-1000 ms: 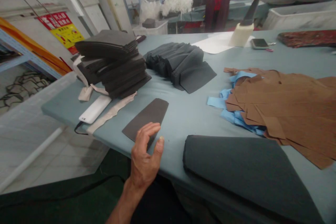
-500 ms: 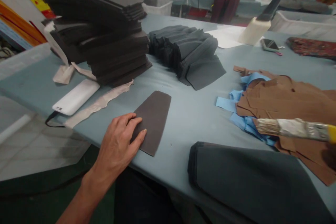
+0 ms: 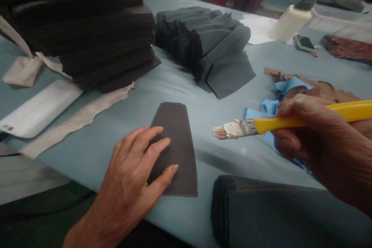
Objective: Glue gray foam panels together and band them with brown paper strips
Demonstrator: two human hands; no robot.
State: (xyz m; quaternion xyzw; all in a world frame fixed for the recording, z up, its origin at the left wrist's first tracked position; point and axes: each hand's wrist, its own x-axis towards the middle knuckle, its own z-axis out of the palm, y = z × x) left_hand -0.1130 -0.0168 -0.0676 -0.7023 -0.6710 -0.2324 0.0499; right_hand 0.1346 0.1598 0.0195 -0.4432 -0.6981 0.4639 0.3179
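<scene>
My left hand (image 3: 139,174) lies with fingers apart on a dark brown, tapered flat piece (image 3: 177,143) that rests on the table. In my right hand (image 3: 316,143) is a paintbrush (image 3: 263,126) with a yellow handle, held by closed fingers. White paste coats part of its bristles, which point left and hang above the table, right of the brown piece. Below the brush, a stack of dark grey cut pieces (image 3: 290,217) lies at the near edge. Behind my right hand, blue scraps (image 3: 270,106) and brown cut pieces (image 3: 337,91) are partly hidden.
A tall stack of dark pieces (image 3: 101,42) stands at the left, with a row of grey pieces (image 3: 203,42) beside it. A white power bank (image 3: 43,106) and a pale torn strip (image 3: 84,118) lie at left. Farther back are a cream container (image 3: 290,23) and a phone (image 3: 305,42).
My right hand has come into view from the right, carrying the brush leftward toward the brown piece. That piece is turned slightly, with my left hand still on it. The camera view has shifted closer.
</scene>
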